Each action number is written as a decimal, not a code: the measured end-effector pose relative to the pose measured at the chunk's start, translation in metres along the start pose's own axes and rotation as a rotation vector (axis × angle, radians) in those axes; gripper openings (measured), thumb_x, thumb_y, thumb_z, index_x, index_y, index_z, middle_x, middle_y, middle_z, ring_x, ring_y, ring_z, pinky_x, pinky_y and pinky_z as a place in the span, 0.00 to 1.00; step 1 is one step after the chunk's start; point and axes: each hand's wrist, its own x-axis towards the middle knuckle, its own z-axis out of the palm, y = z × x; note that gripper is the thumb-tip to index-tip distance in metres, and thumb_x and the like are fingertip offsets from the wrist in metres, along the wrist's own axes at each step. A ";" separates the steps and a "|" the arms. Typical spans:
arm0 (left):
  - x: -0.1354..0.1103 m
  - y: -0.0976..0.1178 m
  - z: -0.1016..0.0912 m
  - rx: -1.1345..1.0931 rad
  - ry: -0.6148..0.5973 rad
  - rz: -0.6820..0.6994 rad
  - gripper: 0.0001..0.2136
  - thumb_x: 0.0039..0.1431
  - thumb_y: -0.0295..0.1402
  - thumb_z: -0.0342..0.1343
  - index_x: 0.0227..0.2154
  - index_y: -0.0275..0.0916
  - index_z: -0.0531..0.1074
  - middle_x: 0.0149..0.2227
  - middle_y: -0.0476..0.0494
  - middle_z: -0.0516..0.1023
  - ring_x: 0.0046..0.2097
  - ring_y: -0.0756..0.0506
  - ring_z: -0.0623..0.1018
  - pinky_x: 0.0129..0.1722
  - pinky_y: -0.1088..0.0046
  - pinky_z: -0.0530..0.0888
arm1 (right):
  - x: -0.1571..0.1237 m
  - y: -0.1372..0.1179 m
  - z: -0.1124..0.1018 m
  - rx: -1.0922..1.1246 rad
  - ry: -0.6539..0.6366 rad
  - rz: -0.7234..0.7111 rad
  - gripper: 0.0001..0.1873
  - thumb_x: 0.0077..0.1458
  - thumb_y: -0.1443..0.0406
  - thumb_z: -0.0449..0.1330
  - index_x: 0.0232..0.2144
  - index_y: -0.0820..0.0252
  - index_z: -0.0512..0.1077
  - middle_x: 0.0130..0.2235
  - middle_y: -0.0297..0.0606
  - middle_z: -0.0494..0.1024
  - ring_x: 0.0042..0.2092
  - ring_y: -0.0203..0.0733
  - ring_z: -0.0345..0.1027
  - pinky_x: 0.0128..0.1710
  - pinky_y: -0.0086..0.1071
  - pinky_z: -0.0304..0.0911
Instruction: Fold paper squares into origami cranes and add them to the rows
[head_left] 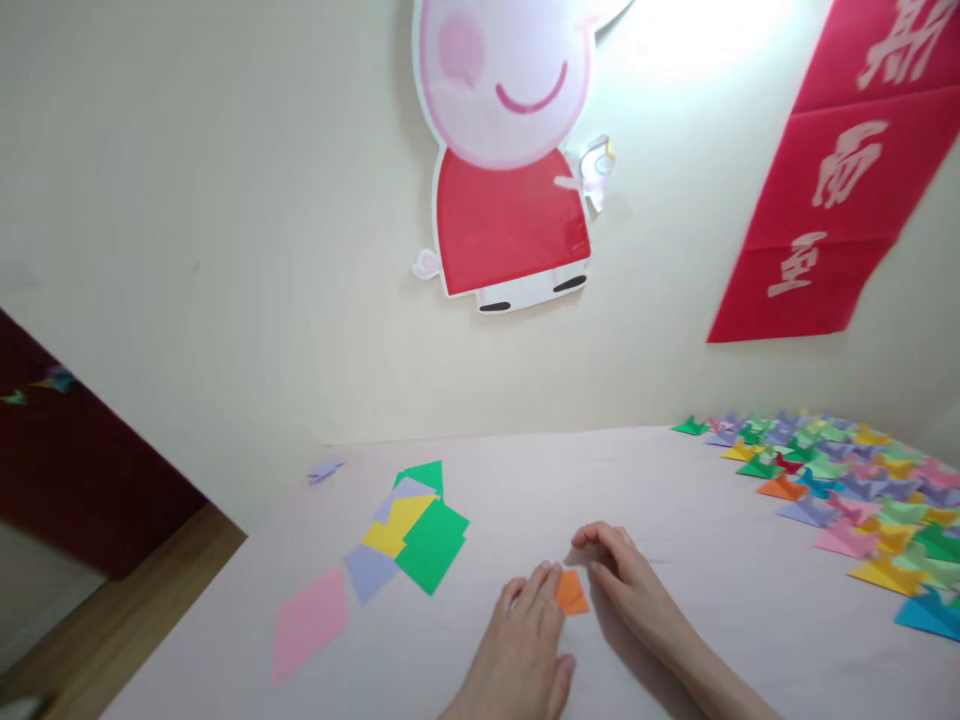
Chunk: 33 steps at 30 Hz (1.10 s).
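I observe the orange paper [574, 593] right of the coloured sheets [435, 548], left hand [527, 632] fingers outstretched over its edge, right hand [626, 572] loosely curled, unclosed, seemingly empty; uneven pressure could skew it.
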 end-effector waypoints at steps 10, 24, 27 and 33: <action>-0.006 0.046 0.005 -0.169 0.059 -0.299 0.18 0.58 0.37 0.58 0.51 0.40 0.69 0.52 0.38 0.70 0.52 0.36 0.68 0.54 0.55 0.65 | -0.042 -0.028 -0.002 -0.289 -0.126 -0.103 0.13 0.57 0.68 0.52 0.31 0.56 0.76 0.37 0.39 0.76 0.42 0.46 0.66 0.44 0.39 0.60; 0.000 0.029 -0.005 -0.317 0.204 -0.229 0.08 0.57 0.25 0.57 0.39 0.40 0.70 0.44 0.49 0.71 0.47 0.45 0.68 0.48 0.68 0.64 | -0.040 -0.019 -0.011 -0.187 -0.203 -0.135 0.10 0.55 0.69 0.54 0.34 0.54 0.75 0.40 0.37 0.75 0.46 0.47 0.64 0.49 0.41 0.60; 0.002 0.031 -0.004 -0.330 0.204 -0.257 0.07 0.57 0.26 0.58 0.38 0.40 0.69 0.43 0.49 0.71 0.46 0.45 0.68 0.47 0.68 0.64 | -0.043 -0.021 -0.014 -0.178 -0.222 -0.128 0.12 0.53 0.70 0.53 0.33 0.53 0.75 0.40 0.37 0.75 0.45 0.47 0.64 0.49 0.41 0.59; 0.003 0.030 -0.006 -0.384 0.221 -0.279 0.06 0.57 0.23 0.58 0.33 0.40 0.69 0.39 0.51 0.72 0.43 0.47 0.69 0.45 0.70 0.64 | -0.043 -0.020 -0.015 -0.150 -0.234 -0.096 0.11 0.52 0.70 0.53 0.30 0.53 0.75 0.39 0.36 0.75 0.45 0.46 0.64 0.49 0.42 0.58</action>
